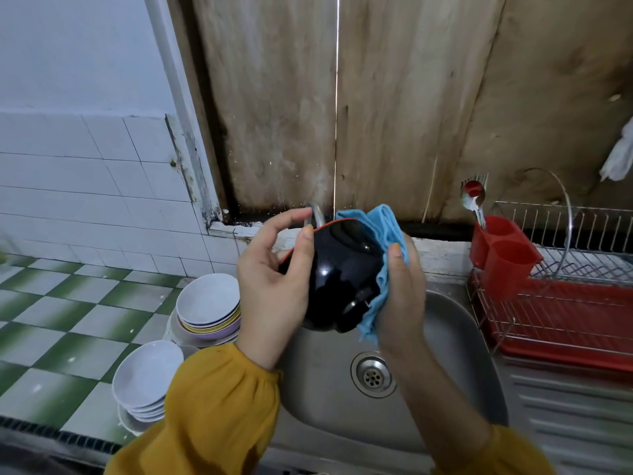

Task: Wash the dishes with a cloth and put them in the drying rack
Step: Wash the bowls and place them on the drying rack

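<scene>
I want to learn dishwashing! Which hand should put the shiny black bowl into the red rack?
Probably the left hand: it grips the shiny black bowl, while the right hand holds the blue cloth. The red wire drying rack is rightward, so it reaches across.

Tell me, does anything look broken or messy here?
Yes. The wooden boards behind the sink are stained dark near the bottom, and light shines through a thin gap between them. The tile edge beside them looks grimy. Nothing looks spilled.
</scene>
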Action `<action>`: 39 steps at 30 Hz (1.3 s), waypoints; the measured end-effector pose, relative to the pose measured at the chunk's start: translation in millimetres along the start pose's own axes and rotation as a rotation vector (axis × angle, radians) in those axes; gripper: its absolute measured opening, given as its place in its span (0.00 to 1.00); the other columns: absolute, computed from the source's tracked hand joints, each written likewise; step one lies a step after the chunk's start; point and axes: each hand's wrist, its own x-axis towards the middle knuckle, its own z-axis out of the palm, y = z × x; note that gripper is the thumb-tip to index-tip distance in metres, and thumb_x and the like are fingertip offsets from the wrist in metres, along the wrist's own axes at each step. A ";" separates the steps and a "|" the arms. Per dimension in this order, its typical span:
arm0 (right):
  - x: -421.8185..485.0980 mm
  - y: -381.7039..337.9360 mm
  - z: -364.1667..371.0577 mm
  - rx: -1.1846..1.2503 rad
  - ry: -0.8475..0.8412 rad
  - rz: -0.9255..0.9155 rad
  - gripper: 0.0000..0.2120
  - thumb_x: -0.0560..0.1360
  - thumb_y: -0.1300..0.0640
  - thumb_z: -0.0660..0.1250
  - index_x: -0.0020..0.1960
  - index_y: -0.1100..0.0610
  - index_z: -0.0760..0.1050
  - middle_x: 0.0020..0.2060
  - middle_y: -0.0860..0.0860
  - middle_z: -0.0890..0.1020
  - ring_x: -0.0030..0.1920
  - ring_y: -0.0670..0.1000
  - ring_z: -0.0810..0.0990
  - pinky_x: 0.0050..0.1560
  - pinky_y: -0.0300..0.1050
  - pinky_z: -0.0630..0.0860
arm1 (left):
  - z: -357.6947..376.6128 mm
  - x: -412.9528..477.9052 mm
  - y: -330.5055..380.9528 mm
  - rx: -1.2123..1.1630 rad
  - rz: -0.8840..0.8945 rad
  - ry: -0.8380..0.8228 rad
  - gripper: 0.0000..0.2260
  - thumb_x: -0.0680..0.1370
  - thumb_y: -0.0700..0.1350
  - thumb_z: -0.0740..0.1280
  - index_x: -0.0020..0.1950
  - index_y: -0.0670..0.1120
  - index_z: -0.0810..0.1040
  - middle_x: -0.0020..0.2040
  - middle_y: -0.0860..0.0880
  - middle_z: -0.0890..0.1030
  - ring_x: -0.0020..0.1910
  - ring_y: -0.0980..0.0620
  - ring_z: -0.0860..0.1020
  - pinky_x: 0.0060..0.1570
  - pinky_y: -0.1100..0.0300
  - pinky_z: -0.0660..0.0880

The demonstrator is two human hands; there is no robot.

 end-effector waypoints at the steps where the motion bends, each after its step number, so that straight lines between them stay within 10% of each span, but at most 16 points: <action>1: -0.9 -3.2 0.0 -0.006 -0.024 -0.073 0.14 0.78 0.55 0.55 0.59 0.52 0.74 0.50 0.43 0.83 0.55 0.44 0.80 0.53 0.36 0.75 | -2.2 0.4 -1.5 -0.020 0.011 -0.005 0.06 0.79 0.42 0.67 0.51 0.53 0.80 0.24 0.47 0.76 0.23 0.53 0.73 0.25 0.65 0.69; 7: 7.9 -3.4 -1.8 0.120 0.068 0.294 0.09 0.79 0.54 0.60 0.51 0.57 0.77 0.40 0.49 0.83 0.42 0.47 0.82 0.43 0.42 0.77 | -13.1 1.1 -16.2 -0.190 -0.029 -0.071 0.18 0.71 0.54 0.63 0.57 0.46 0.76 0.32 0.54 0.78 0.33 0.58 0.76 0.35 0.66 0.73; 12: 14.8 -4.6 -4.9 -0.121 0.075 -0.014 0.08 0.76 0.56 0.60 0.44 0.54 0.77 0.33 0.44 0.79 0.37 0.44 0.77 0.38 0.38 0.74 | -10.1 8.3 -23.8 0.037 -0.458 -0.172 0.55 0.55 0.69 0.71 0.76 0.53 0.52 0.57 0.55 0.73 0.62 0.48 0.75 0.65 0.49 0.71; 16: 18.0 -9.8 -9.9 -0.243 -0.127 -0.238 0.06 0.74 0.55 0.60 0.41 0.54 0.75 0.32 0.42 0.77 0.34 0.40 0.74 0.36 0.32 0.71 | -18.2 7.8 -23.0 -0.235 -0.717 -0.306 0.56 0.51 0.58 0.84 0.73 0.43 0.64 0.58 0.43 0.81 0.55 0.43 0.81 0.54 0.44 0.78; 20: 29.2 -22.3 -18.7 -0.310 -0.347 -0.299 0.07 0.74 0.55 0.60 0.42 0.53 0.76 0.33 0.44 0.78 0.35 0.40 0.75 0.37 0.34 0.72 | -24.7 8.0 -27.1 -0.196 -0.651 -0.384 0.54 0.44 0.58 0.85 0.66 0.42 0.72 0.56 0.45 0.83 0.57 0.45 0.81 0.54 0.54 0.79; 25: 60.0 -38.9 -2.0 -0.491 -0.220 0.155 0.08 0.80 0.58 0.61 0.44 0.50 0.74 0.35 0.45 0.79 0.37 0.43 0.77 0.42 0.42 0.73 | -16.7 -1.2 -26.8 0.175 -0.383 -0.351 0.53 0.44 0.57 0.80 0.68 0.49 0.69 0.53 0.58 0.81 0.53 0.65 0.79 0.53 0.72 0.73; 32: 27.1 -33.6 13.6 -0.979 -0.846 0.022 0.18 0.75 0.64 0.60 0.58 0.50 0.56 0.46 0.49 0.70 0.46 0.45 0.71 0.47 0.36 0.67 | -13.3 -3.4 -26.3 0.440 -0.144 -0.431 0.47 0.49 0.53 0.81 0.62 0.64 0.63 0.56 0.59 0.78 0.55 0.65 0.76 0.54 0.69 0.73; 37: 36.6 -50.7 4.1 -0.767 -1.011 0.239 0.16 0.72 0.70 0.68 0.53 0.53 0.75 0.43 0.49 0.81 0.44 0.48 0.81 0.47 0.45 0.78 | -27.9 -2.6 -26.6 0.414 -0.143 -0.440 0.65 0.48 0.60 0.82 0.79 0.55 0.50 0.67 0.58 0.73 0.66 0.63 0.71 0.68 0.63 0.68; 39: 40.4 -49.9 3.2 -0.724 -0.785 0.194 0.16 0.70 0.70 0.71 0.51 0.52 0.78 0.46 0.51 0.83 0.47 0.50 0.84 0.50 0.50 0.81 | -28.3 -4.3 -25.8 0.364 -0.117 -0.440 0.63 0.49 0.57 0.84 0.78 0.52 0.54 0.66 0.60 0.74 0.66 0.62 0.72 0.68 0.59 0.69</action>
